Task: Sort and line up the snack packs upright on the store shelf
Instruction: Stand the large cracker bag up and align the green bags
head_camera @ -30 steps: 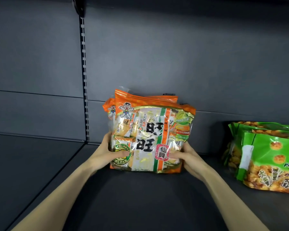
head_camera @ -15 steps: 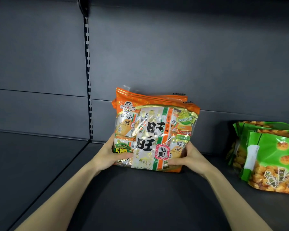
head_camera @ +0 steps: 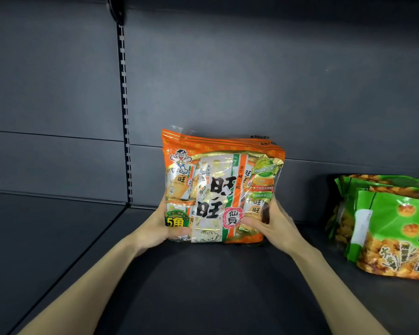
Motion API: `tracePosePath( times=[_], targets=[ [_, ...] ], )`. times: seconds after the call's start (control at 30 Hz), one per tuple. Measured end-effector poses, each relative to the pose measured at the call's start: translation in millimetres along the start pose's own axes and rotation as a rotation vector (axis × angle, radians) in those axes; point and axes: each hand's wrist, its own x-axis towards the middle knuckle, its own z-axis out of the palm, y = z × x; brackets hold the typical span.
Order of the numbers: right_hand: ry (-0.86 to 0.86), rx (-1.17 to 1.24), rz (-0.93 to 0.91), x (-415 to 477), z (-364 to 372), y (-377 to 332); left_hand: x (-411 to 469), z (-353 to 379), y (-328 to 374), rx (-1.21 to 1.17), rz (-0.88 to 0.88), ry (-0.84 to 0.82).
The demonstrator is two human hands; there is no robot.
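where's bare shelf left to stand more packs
Bare shelf lies left of the orange packs, past the slotted upright. A narrower gap separates them from the green packs. In front is open, but both forearms cross it.

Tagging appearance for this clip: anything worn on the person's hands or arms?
Nothing worn that shows. The left hand and right hand are bare: no gloves, rings or watch visible. Both forearms are bare down to the bottom edge of the picture, no sleeves in view.
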Motion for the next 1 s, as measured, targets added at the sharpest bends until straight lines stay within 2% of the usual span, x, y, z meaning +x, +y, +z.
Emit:
tracePosePath(
  times=[0.1,0.27,0.57,0.73,1.0],
  targets=[
    [-0.045,0.193,-0.017,-1,-1,1,-2,-1,4,0.009,-0.054,-0.011],
    [-0.080,0.299,0.045,0,-6,4,-1,-1,6,0.085,-0.094,0.047],
    [0.055,0.456,-0.019,6,-5,-7,-2,8,13,-0.055,0.049,0.261],
    [0.056,0.387,-0.047,16,-10,-15,0,14,6,-0.013,0.096,0.127],
    [0.043,0.320,-0.062,40,-14,-22,4,5,-5,0.099,0.039,0.051]
  ],
)
